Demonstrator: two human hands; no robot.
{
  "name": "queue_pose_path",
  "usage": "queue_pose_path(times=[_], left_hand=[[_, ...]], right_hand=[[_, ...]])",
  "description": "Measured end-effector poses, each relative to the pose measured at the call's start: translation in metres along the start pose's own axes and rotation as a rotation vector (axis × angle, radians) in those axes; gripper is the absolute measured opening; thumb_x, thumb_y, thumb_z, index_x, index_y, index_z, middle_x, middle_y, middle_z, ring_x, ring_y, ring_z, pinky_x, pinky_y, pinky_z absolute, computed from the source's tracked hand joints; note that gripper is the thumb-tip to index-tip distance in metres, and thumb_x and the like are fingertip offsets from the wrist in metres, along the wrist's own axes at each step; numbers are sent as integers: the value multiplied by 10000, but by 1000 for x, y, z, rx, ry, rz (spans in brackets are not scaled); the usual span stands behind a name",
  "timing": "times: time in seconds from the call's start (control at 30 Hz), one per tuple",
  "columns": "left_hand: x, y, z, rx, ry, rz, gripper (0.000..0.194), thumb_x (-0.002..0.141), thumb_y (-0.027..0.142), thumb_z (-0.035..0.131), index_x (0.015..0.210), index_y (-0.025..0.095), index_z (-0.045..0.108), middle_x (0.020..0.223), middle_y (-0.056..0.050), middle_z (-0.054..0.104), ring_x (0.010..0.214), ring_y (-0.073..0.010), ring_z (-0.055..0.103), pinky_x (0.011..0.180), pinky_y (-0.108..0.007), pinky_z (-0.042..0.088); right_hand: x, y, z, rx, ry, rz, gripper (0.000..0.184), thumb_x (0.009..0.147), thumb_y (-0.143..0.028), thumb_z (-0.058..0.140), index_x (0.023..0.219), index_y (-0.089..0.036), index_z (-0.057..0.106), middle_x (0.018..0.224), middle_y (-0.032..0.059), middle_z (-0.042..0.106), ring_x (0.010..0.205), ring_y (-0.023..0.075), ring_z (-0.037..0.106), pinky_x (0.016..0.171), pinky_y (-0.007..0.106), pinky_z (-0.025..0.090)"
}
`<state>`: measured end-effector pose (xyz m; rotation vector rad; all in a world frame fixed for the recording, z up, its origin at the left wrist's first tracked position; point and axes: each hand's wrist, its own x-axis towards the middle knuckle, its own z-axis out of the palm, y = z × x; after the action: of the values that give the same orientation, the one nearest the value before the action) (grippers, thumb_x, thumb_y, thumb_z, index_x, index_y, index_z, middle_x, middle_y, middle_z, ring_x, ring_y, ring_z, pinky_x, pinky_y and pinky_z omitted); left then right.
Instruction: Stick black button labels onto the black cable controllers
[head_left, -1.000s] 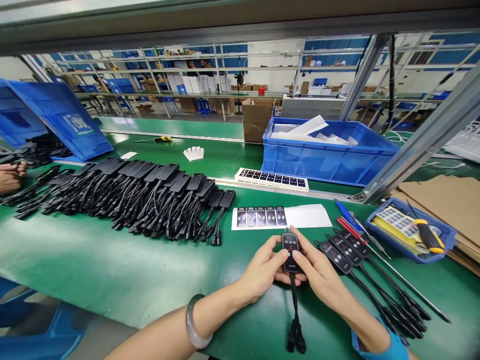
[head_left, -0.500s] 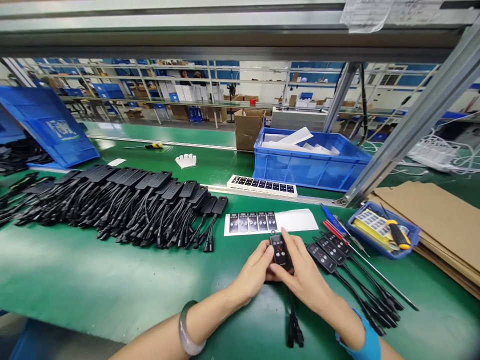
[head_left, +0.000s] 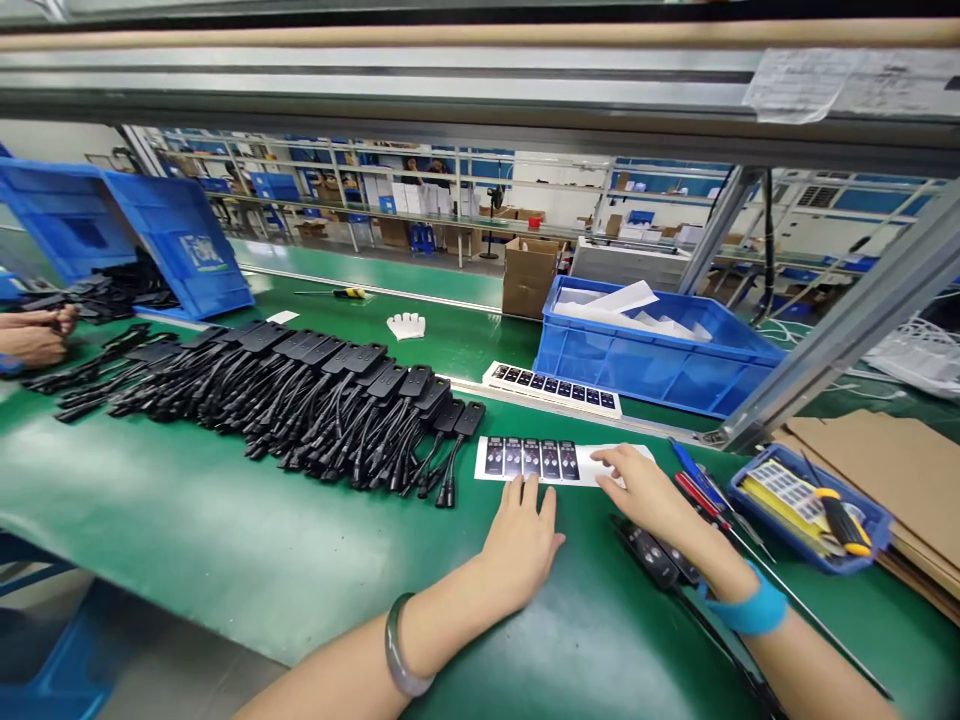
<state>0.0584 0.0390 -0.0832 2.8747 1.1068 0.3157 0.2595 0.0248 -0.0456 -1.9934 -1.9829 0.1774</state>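
My left hand [head_left: 523,535] lies flat on the green bench, fingers stretched toward a white sticker sheet [head_left: 559,461] that carries a row of dark labels. My right hand [head_left: 637,485] rests with spread fingers on the bare white end of that sheet. Neither hand holds anything. Under my right forearm lie a few black controller modules with cables [head_left: 654,557], side by side. A long row of the same black cabled modules [head_left: 315,400] is laid out to the left.
A blue crate [head_left: 652,350] with white sheets stands behind, a second label strip [head_left: 551,388] in front of it. A small blue tray [head_left: 810,495] with tools and cardboard [head_left: 892,470] lie at right. Another person's hands [head_left: 34,335] work at far left by tilted blue crates [head_left: 180,240].
Both hands have let go of the black module they held and moved forward to the sticker sheet. The module now lies with the others on the right.
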Motion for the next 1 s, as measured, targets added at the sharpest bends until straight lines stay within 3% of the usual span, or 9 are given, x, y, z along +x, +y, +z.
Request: queue_pose_path(times=[0.13, 0.27, 0.47, 0.6, 0.67, 0.77, 0.83, 1.0], left_hand=[[-1, 0, 2, 9, 20, -28, 537, 870, 381, 482, 1310, 78, 429, 1319, -223, 456, 1232, -376, 409, 1019, -527, 340], [1, -5, -1, -9, 69, -28, 537, 861, 392, 495, 1316, 117, 415, 1231, -180, 510, 1142, -337, 466, 1015, -583, 308], [3, -6, -5, -60, 47, -2, 545, 836, 357, 536, 1299, 93, 422, 1142, -191, 541, 1053, -347, 494, 945, -561, 373], [9, -14, -13, -72, 64, -33, 480, 831, 307, 543, 1274, 152, 443, 1067, -129, 575, 949, -280, 539, 873, -427, 442], [16, -28, -22, -70, 106, -127, 381, 853, 222, 490, 1230, 173, 464, 1070, -120, 564, 946, -265, 538, 820, -387, 452], [27, -58, -35, -57, 204, -367, 283, 872, 174, 432, 1144, 119, 486, 1094, -182, 525, 1036, -324, 495, 847, -457, 413], [30, -78, -40, -79, 242, -499, 269, 864, 210, 476, 1101, 83, 490, 1072, -217, 529, 1054, -357, 491, 872, -495, 386], [28, -102, -47, -294, 248, -638, 288, 823, 120, 521, 1107, 78, 492, 928, -189, 606, 978, -338, 572, 841, -464, 408]], right_hand=[[49, 10, 19, 83, 91, 45, 256, 791, -225, 479, 925, -140, 679, 845, 108, 657, 818, 246, 623, 755, 338, 454], [62, 14, 31, 230, 153, 67, 163, 724, -288, 529, 698, -193, 659, 661, 39, 647, 654, 216, 601, 642, 315, 439], [39, 23, 23, 513, 318, 121, 255, 718, -449, 556, 697, -201, 612, 692, 26, 623, 652, 194, 561, 621, 320, 456], [16, 25, 6, 697, 444, 222, 325, 740, -520, 561, 771, -196, 565, 728, 19, 568, 666, 180, 551, 565, 303, 488], [1, 21, -1, 777, 487, 249, 324, 751, -526, 578, 802, -206, 561, 785, 15, 552, 721, 177, 553, 589, 292, 500], [-24, 9, -1, 939, 492, 261, 279, 783, -500, 602, 838, -229, 567, 827, 0, 535, 776, 162, 544, 644, 262, 491], [-39, 0, 5, 1008, 463, 249, 246, 802, -474, 611, 858, -239, 569, 835, -7, 531, 776, 152, 533, 672, 252, 473], [-57, -11, 24, 1025, 398, 217, 208, 831, -437, 609, 873, -239, 558, 859, -11, 516, 783, 145, 527, 694, 253, 442]])
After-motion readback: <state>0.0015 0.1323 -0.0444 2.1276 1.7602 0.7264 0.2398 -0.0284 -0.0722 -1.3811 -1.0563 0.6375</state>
